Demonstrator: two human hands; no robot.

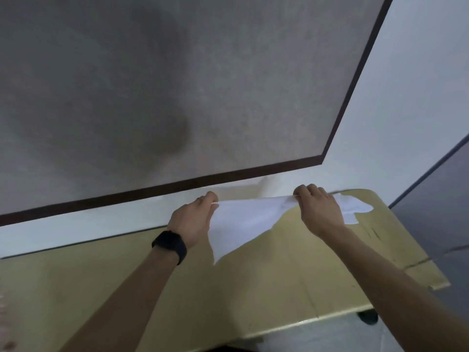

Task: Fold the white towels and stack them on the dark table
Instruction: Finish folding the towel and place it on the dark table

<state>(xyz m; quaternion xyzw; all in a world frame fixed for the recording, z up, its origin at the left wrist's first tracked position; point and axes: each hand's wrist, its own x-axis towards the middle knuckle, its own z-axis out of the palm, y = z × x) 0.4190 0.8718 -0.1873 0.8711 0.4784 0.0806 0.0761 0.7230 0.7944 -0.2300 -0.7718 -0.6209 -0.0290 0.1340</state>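
Note:
A white towel [243, 219] hangs stretched in the air between my two hands, above a yellowish table [253, 288]. My left hand [193, 219], with a black watch on its wrist, pinches the towel's upper left corner. My right hand [319, 209] grips the upper edge further right. A loose end of the cloth sticks out past my right hand to the right. The lower part of the towel droops to a point towards the table. No dark table and no stack of towels is in view.
A large grey board [177, 85] with a dark frame hangs on the white wall [406, 85] straight ahead, close behind the table. The table's right edge is chipped, with a grey panel [436, 207] beyond it. A small dark object [368, 318] lies below the table's front right corner.

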